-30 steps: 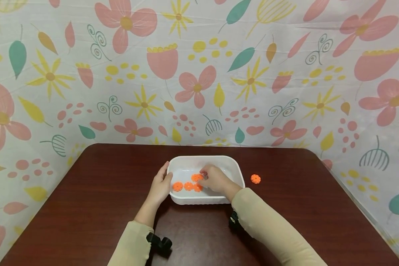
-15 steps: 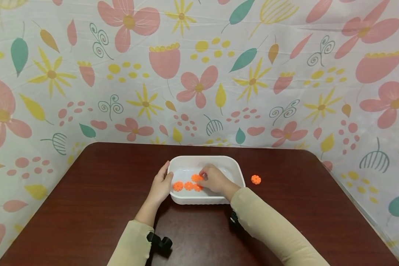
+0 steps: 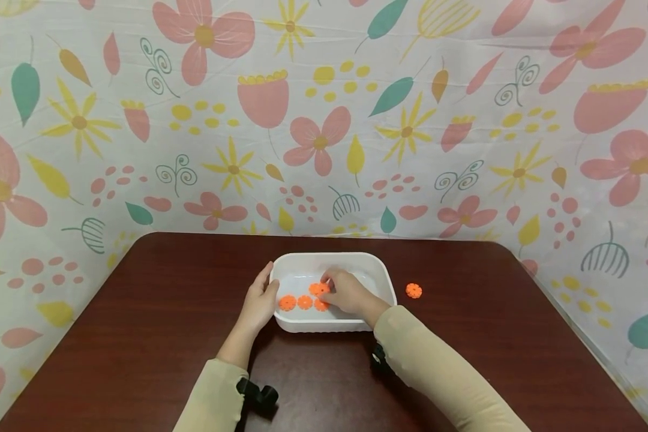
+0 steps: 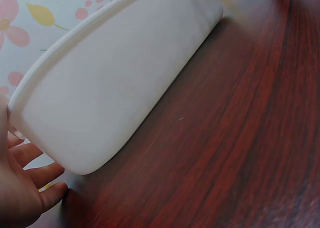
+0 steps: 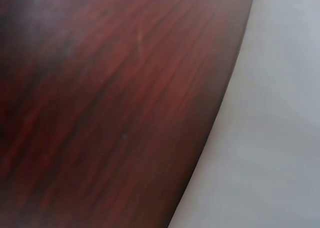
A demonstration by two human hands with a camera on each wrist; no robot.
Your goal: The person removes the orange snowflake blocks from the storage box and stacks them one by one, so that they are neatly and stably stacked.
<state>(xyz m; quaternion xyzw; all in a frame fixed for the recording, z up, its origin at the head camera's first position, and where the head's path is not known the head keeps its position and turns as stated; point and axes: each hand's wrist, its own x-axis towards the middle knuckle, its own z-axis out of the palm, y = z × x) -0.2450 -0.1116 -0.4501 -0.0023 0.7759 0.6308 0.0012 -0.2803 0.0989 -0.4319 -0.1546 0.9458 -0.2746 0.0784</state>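
Note:
A white rectangular plastic tray (image 3: 324, 325) stands on the table. My left hand (image 3: 258, 305) grips its left end, the thumb at the rim; in the left wrist view the fingers (image 4: 42, 175) lie along the outside wall. My right hand (image 3: 350, 293) reaches into the tray with curled fingers and pinches an orange notched disc (image 3: 318, 289), partly hidden by the fingertips. Below that lie more flat orange discs: one near the left wall (image 3: 287, 303), one beside it (image 3: 305, 302), and one partly under the right hand (image 3: 320, 305).
One more orange disc (image 3: 413, 291) lies on the dark wooden table (image 3: 480, 336), right of the tray. A flower-patterned cloth (image 3: 324, 198) hangs behind the table's far edge. The right wrist view shows only tabletop and the tray's outer wall (image 5: 265, 138).
The hands, tray and discs stay almost as they were; the right fingers shift only slightly at the disc. The whole head view sways a little.

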